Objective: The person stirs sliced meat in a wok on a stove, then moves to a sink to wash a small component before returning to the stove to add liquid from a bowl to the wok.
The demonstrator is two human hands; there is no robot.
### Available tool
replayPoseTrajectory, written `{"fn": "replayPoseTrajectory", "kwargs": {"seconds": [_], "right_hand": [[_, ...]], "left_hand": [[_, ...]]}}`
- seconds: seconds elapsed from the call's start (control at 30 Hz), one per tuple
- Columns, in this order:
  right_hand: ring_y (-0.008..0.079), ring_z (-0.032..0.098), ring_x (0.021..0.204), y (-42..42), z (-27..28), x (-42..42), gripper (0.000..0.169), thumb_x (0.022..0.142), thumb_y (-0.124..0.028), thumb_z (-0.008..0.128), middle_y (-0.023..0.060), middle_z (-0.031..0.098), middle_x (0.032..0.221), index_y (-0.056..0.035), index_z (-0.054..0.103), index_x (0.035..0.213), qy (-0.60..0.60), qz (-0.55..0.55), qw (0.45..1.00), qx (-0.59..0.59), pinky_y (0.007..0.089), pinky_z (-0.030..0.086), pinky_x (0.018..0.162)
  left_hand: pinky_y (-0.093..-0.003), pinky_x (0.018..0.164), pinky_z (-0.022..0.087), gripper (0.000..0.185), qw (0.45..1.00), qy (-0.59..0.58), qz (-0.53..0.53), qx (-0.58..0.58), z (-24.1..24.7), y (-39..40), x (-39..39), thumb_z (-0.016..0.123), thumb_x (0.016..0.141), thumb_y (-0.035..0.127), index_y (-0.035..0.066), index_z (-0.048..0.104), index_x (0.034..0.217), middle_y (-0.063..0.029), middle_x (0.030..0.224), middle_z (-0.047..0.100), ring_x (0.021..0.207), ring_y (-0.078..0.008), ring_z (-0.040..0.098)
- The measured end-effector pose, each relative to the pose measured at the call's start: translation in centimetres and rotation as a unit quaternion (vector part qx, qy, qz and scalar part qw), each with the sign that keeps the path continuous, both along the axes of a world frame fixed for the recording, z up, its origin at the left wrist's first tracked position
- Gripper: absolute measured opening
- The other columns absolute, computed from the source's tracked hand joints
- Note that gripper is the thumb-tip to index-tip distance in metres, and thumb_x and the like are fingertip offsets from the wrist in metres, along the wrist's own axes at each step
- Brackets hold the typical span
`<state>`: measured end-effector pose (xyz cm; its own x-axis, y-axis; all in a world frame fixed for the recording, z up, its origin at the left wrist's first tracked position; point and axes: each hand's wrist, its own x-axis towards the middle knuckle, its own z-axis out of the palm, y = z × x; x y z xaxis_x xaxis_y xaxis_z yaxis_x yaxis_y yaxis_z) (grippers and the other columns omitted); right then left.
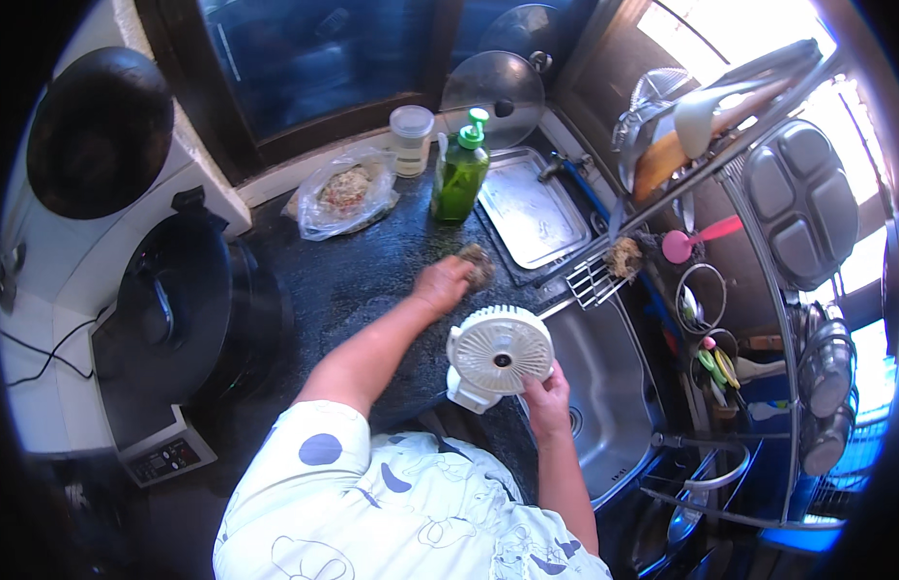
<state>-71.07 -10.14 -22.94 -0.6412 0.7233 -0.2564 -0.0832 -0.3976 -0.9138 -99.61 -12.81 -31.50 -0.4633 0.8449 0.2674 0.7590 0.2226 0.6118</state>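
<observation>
My left hand (442, 285) reaches out over the dark countertop (341, 290) and grips a brownish scrubbing pad (477, 267), which rests on the wet-looking surface. My right hand (547, 397) holds a small white portable fan (501, 355) by the rim of its round grille, near the counter's front edge and the sink. Beyond my left hand stands a green pump bottle (458, 174) with liquid in it. A clear plastic bag (346, 192) with food inside lies at the back of the counter, beside a lidded plastic container (411, 141).
A steel sink (602, 377) lies to the right, with a metal tray (533, 206) behind it. A dish rack (772, 290) with utensils and a compartment plate (801, 203) rises at far right. A large black pot (203, 312) stands left, below a hanging dark pan (100, 134).
</observation>
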Motion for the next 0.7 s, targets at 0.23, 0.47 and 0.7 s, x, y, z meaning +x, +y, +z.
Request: {"fn": "replayPoseTrajectory", "kwargs": {"seconds": [0.23, 0.47, 0.7], "right_hand": [[0.0200, 0.062, 0.102, -2.2, 3.3, 11.7, 0.042, 0.083, 0.000, 0.068, 0.0082, 0.060, 0.116, -0.0044, 0.053, 0.122, -0.007, -0.243, 0.970, 0.002, 0.0357, 0.054, 0.087], [0.0167, 0.064, 0.094, -5.1, 4.9, 19.0, 0.037, 0.086, -0.006, 0.068, 0.0062, 0.062, 0.111, -0.0060, 0.054, 0.119, -0.011, -0.379, 0.924, 0.039, 0.0296, 0.058, 0.075], [0.0163, 0.062, 0.097, -4.4, 1.8, 17.9, 0.041, 0.085, -0.005, 0.068, 0.0051, 0.060, 0.112, -0.0068, 0.051, 0.122, -0.026, -0.366, 0.930, 0.011, 0.0292, 0.055, 0.078]], "left_hand": [[-0.0432, 0.070, 0.053, 0.024, 0.984, -0.059, -0.166, 0.002, 0.0, 4.4, 14.5, 0.060, 0.077, 0.012, 0.018, 0.065, 0.100, -0.0080, 0.091, 0.060, 0.084, -0.0321, 0.063], [-0.0419, 0.059, 0.051, 0.024, 0.992, 0.025, -0.027, 0.122, 8.4, -3.0, 8.1, 0.059, 0.079, 0.006, 0.016, 0.063, 0.100, -0.0094, 0.084, 0.057, 0.069, -0.0307, 0.061], [-0.0430, 0.067, 0.052, 0.030, 0.986, 0.120, 0.107, -0.040, 1.5, -10.5, -0.7, 0.060, 0.080, 0.009, 0.017, 0.062, 0.108, -0.0100, 0.095, 0.059, 0.081, -0.0332, 0.063]]}}
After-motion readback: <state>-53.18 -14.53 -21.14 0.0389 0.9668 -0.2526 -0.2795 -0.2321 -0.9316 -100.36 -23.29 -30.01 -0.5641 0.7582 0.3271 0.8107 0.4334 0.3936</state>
